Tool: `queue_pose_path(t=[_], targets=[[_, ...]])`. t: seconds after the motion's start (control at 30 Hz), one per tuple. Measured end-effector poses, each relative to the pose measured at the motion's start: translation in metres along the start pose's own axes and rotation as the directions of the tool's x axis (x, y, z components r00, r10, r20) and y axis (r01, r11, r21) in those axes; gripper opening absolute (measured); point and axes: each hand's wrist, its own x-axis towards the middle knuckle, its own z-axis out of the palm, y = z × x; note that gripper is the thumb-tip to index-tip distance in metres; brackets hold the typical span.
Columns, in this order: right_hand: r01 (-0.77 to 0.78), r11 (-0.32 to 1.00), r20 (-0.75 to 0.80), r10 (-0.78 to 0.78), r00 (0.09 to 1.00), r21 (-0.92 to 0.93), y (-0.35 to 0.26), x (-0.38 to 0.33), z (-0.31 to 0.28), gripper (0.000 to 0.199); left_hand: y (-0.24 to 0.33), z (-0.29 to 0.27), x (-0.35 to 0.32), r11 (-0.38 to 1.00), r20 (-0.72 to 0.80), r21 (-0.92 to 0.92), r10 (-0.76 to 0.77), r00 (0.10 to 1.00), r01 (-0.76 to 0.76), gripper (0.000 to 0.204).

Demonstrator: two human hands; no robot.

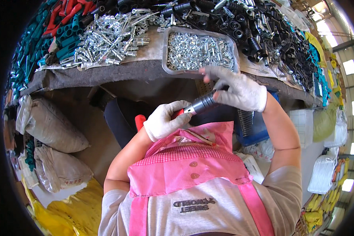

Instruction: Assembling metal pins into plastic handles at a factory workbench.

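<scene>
My left hand (pixel 164 120), in a white glove, is wrapped round a red-handled tool (pixel 202 104) with a silver collar and a black ribbed sleeve. The tool slants up to the right above my lap, and its red handle shows on both sides of the glove. By the black sleeve's far end, my gloved right hand (pixel 240 89) has its fingers apart. Its thumb is close to the sleeve; I cannot tell whether it touches. Just beyond those fingers, a clear plastic tray (pixel 165 55) of small shiny metal parts sits on the bench edge.
Silver metal fittings (pixel 110 37) lie heaped left of the tray, with red handles (pixel 67 13) and teal handles (pixel 69 39) farther left. Black parts and springs (pixel 259 35) cover the right side. Below the bench are white sacks (pixel 55 126) and a blue crate (pixel 259 135).
</scene>
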Motion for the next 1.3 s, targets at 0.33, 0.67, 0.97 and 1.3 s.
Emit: queue_pose_path(t=[0.33, 0.67, 0.97, 1.3], targets=[[0.473, 0.870, 0.067, -0.468, 0.881, -0.141, 0.012, 0.000, 0.003, 0.040, 0.004, 0.000, -0.001, 0.909, 0.084, -0.395, -0.107, 0.991, 0.132, 0.018], [0.022, 0.992, 0.063, -0.014, 0.998, -0.124, 0.005, -0.010, 0.001, 0.077, -0.005, -0.001, 0.004, 0.991, 0.088, -0.112, -0.063, 0.994, 0.073, 0.016], [-0.167, 0.982, -0.184, 0.180, 0.966, 0.083, 0.031, -0.017, 0.007, 0.060, -0.008, -0.003, 0.007, 0.984, 0.125, -0.136, -0.099, 0.987, 0.116, 0.018], [0.547, 0.124, -0.530, 0.492, 0.691, 0.828, 0.048, 0.039, 0.126, 0.026, -0.007, 0.005, 0.017, 0.552, -0.195, 0.819, 0.523, 0.830, -0.155, 0.031]])
